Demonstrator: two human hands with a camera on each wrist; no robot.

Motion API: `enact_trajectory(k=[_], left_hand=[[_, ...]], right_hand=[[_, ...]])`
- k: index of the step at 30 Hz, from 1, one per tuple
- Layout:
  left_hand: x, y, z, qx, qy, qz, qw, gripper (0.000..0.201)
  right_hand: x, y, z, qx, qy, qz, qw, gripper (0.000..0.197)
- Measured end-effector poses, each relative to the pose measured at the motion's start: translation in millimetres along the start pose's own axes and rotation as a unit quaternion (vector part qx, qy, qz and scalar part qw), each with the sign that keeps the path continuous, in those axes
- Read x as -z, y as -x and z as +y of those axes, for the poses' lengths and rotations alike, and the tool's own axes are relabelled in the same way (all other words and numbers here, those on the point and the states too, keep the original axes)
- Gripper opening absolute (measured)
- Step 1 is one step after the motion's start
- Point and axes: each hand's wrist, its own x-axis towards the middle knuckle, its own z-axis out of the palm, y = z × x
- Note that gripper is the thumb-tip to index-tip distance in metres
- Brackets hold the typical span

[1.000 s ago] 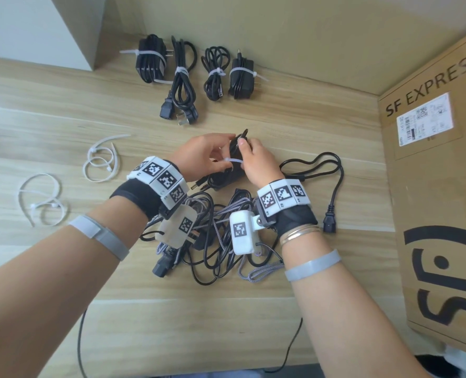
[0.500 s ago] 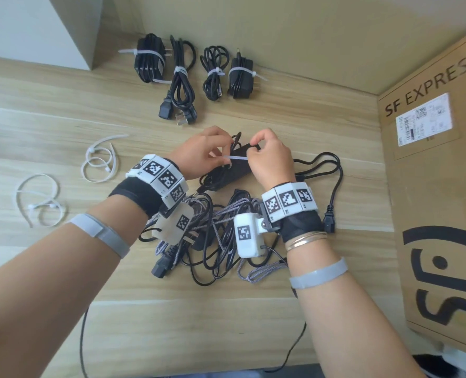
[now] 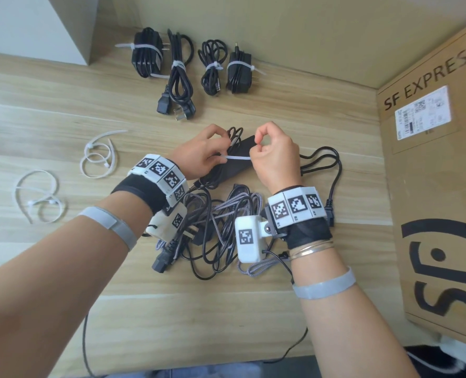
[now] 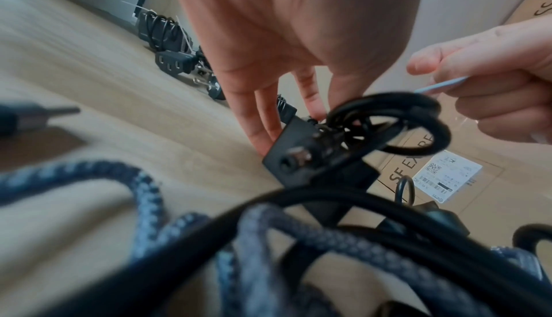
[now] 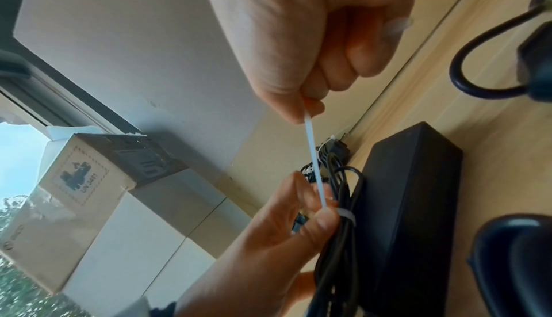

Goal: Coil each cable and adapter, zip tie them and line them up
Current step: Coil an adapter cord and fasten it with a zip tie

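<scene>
**Zip tie being cinched around the adapter's coiled cord**

The right hand (image 3: 274, 156) is pinching the free tail of the white zip tie (image 3: 238, 158) between thumb and curled fingers and is drawing it away from the left hand (image 3: 203, 152). The left hand's fingertips are pinching the tie's head against the coiled cord (image 5: 339, 227), fingers narrow around the bundle. The black power adapter (image 5: 412, 204) is lying on the wooden table (image 3: 63, 105) between the two hands, just behind the loose tangle of cables (image 3: 221, 227) and in front of the row of four tied bundles (image 3: 191, 64).

The risk, as I judge it: the tie appears to be circling only the cord, not the brick, so the coil may be flopping free of the adapter afterwards. A pull off-line could also be dragging loops out of the coil.

The adapter's long axis is running diagonally, its far end pointing toward the back right, its near end toward the left wrist.
</scene>
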Motion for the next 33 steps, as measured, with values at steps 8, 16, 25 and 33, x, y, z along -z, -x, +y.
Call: enact_trajectory(k=[8,16,25,33], left_hand=[[6,1,8,0.026,0.020,0.053,0.998,0.005],[7,8,15,0.039,0.124,0.091,0.987,0.009],[9,13,20,0.036,0.193,0.115,0.974,0.008],[10,15,27,0.032,0.201,0.086,0.975,0.013]], right_hand=[[14,-1,16,0.013,0.010,-0.121,0.993,0.018],[10,2,12,0.075,0.021,-0.069,0.995,0.016],[10,9,-9,0.025,0.080,-0.107,0.991,0.034],[0,1,-19,-0.085,0.060,-0.203,0.974,0.055]])
